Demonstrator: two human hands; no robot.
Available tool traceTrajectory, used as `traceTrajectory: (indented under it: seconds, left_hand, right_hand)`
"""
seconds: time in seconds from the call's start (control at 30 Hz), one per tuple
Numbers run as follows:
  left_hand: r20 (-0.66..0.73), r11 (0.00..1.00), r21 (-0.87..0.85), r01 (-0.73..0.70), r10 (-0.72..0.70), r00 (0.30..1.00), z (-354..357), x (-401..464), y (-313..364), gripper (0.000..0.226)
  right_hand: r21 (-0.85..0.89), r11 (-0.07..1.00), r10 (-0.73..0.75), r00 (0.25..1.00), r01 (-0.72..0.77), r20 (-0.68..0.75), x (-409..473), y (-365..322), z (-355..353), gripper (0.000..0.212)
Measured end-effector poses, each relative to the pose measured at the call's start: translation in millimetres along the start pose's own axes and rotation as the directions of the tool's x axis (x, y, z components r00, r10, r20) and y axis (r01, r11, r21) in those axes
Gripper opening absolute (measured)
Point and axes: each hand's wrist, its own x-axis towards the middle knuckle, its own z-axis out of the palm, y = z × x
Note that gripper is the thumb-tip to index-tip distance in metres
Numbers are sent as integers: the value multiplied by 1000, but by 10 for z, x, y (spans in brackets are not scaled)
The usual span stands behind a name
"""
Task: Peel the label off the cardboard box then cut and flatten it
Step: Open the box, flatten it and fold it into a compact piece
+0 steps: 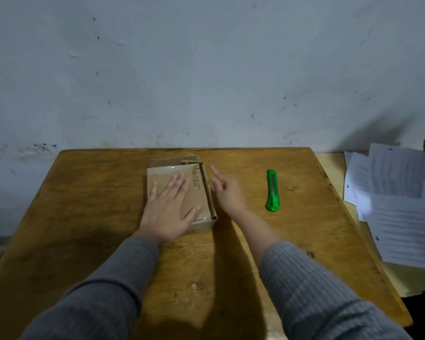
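Your left hand [168, 207] lies flat on top of the box [201, 192], palm down, fingers spread and pointing toward the wall [206, 69]; the thumb reaches toward the box's near right corner. The box sits on the wooden table [84, 204], near the far edge and slightly left of centre, its long side running away from you. A strip along its right top face, the label [196, 179], bears handwritten letters that read sideways. A flap stands slightly raised at the far end.

Your right hand [227, 192] hovers just right of the box, not touching it as far as can be seen; the forefinger is extended toward the far right corner, the other fingers loosely curled, holding nothing. Both forearms wear grey ribbed sleeves [317, 290].

The green cutter [272, 190] lies on the table to the right of your right hand, apart from it. Printed papers [402, 204] are stacked on a lighter surface beyond the table's right edge.
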Motion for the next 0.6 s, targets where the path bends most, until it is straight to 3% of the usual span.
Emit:
traceTrajectory:
  seconds: [0.13, 0.47, 0.53, 0.6]
  left_hand:
    - [24, 999, 31, -10, 9, 1000, -4, 4, -25, 80]
    - [113, 988, 56, -143, 136, 984, -137, -132, -242, 88]
    - [138, 984, 64, -164, 154, 979, -139, -167, -213, 94]
    - [150, 983, 67, -169, 157, 976, -119, -193, -192, 97]
  right_hand:
    - [29, 999, 12, 994, -15, 107, 12, -139, 174, 35]
    - [227, 930, 313, 946, -288, -86, -432, 88, 87, 39]
    - [189, 941, 307, 944, -281, -123, -530, 148, 100, 39]
    - [-69, 968, 226, 959, -241, -170, -588, 195, 107, 38]
